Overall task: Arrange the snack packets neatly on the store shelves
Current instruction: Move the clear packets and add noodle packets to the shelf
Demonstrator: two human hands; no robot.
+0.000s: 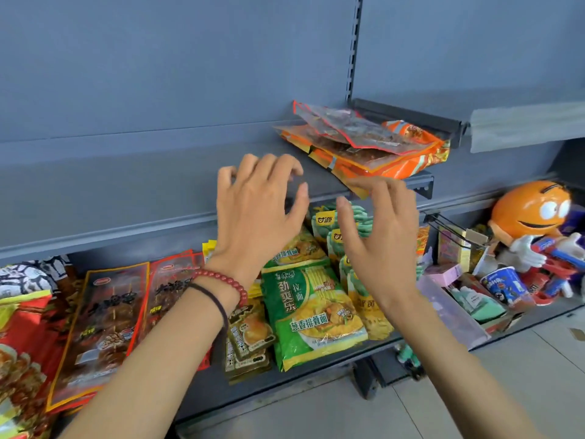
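Orange figure (531, 213) right of green packets (313, 315)

A shop: grey metal display shelves (126, 194) on a slotted upright (354, 45) carry rows of sealed snack packets (316, 312), with an orange candy mascot figure (531, 213) at the lower shelf's right end.

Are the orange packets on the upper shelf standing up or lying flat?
Lying flat: the orange packets are piled on the upper shelf, a clear red-edged packet on top.
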